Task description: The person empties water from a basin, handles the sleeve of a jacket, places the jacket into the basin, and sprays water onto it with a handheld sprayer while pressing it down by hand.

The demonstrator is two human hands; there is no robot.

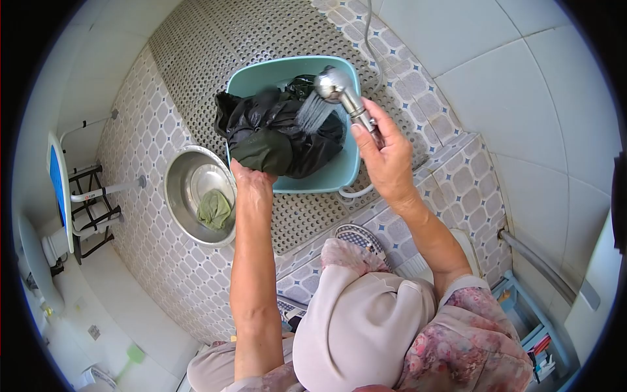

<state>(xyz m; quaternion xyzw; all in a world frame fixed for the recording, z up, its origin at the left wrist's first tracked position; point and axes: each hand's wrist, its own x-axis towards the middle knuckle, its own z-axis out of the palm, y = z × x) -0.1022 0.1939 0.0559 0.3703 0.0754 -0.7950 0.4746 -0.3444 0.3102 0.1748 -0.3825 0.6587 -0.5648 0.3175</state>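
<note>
Water sprays from a silver shower head (333,85) onto dark wet clothing (313,147) in a light blue basin (313,183). My right hand (390,157) is closed around the shower head's handle, at the basin's right side. At the basin's lower left edge, my left hand (253,175) grips the dark clothing from below; its fingers are mostly hidden under the cloth. Part of the clothing hangs over the basin's left rim.
A metal bowl (176,189) with a green cloth (213,209) stands left of the basin. Beneath the basin lies a perforated mat (196,59). The shower hose (369,39) runs behind. A blue rack (522,307) stands at lower right, near a tiled step (450,183).
</note>
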